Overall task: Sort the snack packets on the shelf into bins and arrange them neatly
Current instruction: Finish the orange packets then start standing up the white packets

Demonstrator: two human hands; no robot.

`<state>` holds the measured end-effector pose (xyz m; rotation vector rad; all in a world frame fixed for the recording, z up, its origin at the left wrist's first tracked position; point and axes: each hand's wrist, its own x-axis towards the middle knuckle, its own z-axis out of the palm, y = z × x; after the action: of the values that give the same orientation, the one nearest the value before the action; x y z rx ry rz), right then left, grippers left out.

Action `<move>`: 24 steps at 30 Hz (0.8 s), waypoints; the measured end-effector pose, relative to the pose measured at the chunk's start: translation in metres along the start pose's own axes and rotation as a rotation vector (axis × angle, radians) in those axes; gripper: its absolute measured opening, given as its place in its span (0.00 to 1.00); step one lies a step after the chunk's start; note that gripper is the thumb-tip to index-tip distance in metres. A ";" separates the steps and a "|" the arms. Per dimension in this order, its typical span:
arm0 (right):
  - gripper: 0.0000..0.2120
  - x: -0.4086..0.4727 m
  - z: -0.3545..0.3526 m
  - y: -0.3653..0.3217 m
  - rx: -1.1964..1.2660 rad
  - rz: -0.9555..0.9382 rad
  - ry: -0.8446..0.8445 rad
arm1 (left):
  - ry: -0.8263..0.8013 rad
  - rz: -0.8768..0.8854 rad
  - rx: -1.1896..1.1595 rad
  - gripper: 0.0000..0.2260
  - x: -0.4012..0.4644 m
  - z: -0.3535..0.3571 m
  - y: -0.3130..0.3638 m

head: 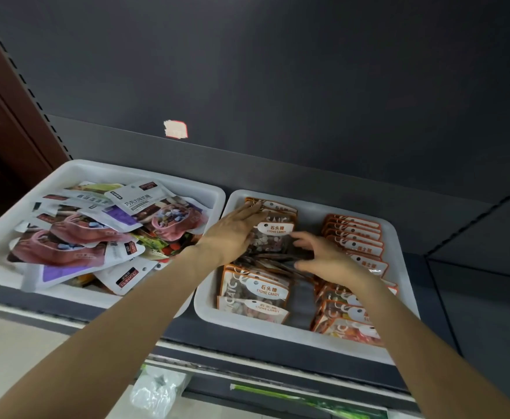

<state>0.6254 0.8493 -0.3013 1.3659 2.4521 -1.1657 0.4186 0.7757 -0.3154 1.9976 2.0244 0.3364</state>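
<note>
Two bins (302, 329) side by side on shelf (459, 313), packets (267, 293) inside

- Left hand (236, 229): arm reaching forward, palm down, fingers straight and spread.
- Right hand (323, 255): arm reaching forward (fingers loosely curled), thumb toward the left hand.

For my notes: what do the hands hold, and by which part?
Both hands, left and right, hold a stack of candy packets by its two side edges, over the right bin.
</note>
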 end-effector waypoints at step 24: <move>0.12 0.008 0.019 -0.022 0.076 -0.102 0.320 | 0.175 0.009 -0.091 0.09 -0.024 -0.015 -0.008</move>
<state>0.5991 0.8352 -0.3056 1.5748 2.7495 -1.1505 0.4063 0.7518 -0.3030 1.9845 2.0615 0.6137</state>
